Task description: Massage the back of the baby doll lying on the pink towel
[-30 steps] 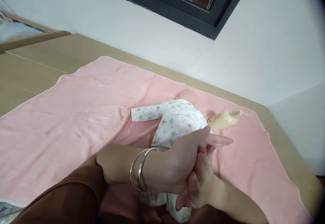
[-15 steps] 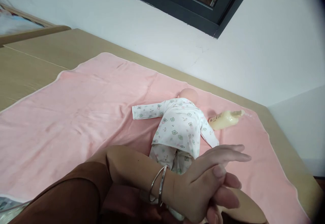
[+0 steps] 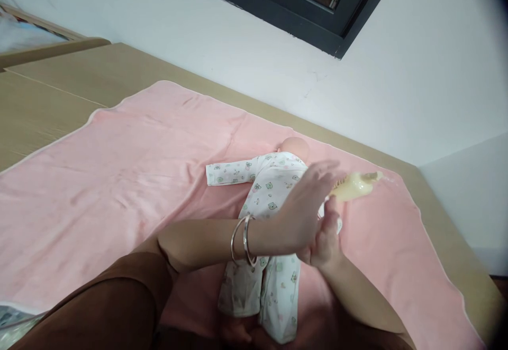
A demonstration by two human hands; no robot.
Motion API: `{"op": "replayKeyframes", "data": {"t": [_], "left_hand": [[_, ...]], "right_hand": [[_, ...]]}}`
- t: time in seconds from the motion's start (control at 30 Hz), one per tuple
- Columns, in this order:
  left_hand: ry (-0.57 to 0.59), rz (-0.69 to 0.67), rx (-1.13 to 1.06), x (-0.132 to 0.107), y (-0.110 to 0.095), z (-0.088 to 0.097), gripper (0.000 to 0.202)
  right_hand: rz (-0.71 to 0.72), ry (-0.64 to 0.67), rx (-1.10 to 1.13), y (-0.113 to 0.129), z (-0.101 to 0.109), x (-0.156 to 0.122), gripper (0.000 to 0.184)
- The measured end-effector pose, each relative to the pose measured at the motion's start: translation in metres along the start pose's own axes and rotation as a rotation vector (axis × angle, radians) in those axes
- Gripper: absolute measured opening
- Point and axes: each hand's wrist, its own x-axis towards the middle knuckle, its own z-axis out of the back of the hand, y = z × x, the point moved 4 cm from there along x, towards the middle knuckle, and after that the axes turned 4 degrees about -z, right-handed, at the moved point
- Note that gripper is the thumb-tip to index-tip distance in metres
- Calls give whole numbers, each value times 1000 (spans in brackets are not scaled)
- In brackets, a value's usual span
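The doll [image 3: 273, 187] lies on the pink blanket [image 3: 130, 175]; over it my left hand [image 3: 300, 213] touches my right hand [image 3: 326, 243], fingers extended.

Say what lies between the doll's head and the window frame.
In the head view: a sliver of pink blanket, then tan surface, then white wall.

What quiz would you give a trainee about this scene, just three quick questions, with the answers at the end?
1. Multiple choice: what colour is the blanket under the doll? a) green; b) pink; c) black.
2. True or false: the doll's outfit is plain black.
3. Of the two hands in front, which one has bangles at its wrist?

Key: 1, b. 2, false: the outfit is white with small prints. 3, the left hand.
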Motion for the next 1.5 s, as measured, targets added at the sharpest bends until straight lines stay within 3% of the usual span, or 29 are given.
{"op": "replayKeyframes", "data": {"t": [0.1,0.2,0.33,0.47,0.57,0.67,0.73,0.87,1.03,1.17,1.3,1.4,1.5], "left_hand": [[-171,0,-538,26,21,16,44],[-247,77,-869,52,53,5,21],[-204,214,-852,75,89,-34,20],[-284,257,-762,78,115,-58,23],[-270,285,-690,78,127,-68,23],[-218,308,-597,79,131,-72,23],[-167,323,-533,81,129,-72,25],[-111,361,-505,82,126,-71,27],[-116,341,-487,80,126,-72,26],[-146,306,-475,78,126,-74,29],[-172,296,-497,78,127,-75,26],[-175,316,-512,79,130,-77,23],[-165,334,-505,80,132,-77,22]], "right_hand": [[205,-94,57,-1,7,17,74],[109,122,17,-4,-8,34,61],[31,321,43,-21,-23,45,45],[-21,303,135,-51,-23,53,45],[-167,240,149,-66,-23,57,51],[-386,194,81,-63,-24,53,62],[-438,210,31,-52,-24,48,66],[-269,281,45,-37,-26,46,59],[-125,325,109,-65,-24,60,53],[-297,299,-30,-67,-24,62,63],[-458,270,-192,-31,-26,46,70],[-275,291,-168,-9,-30,43,65],[-40,334,-71,-20,-29,51,55]]}}
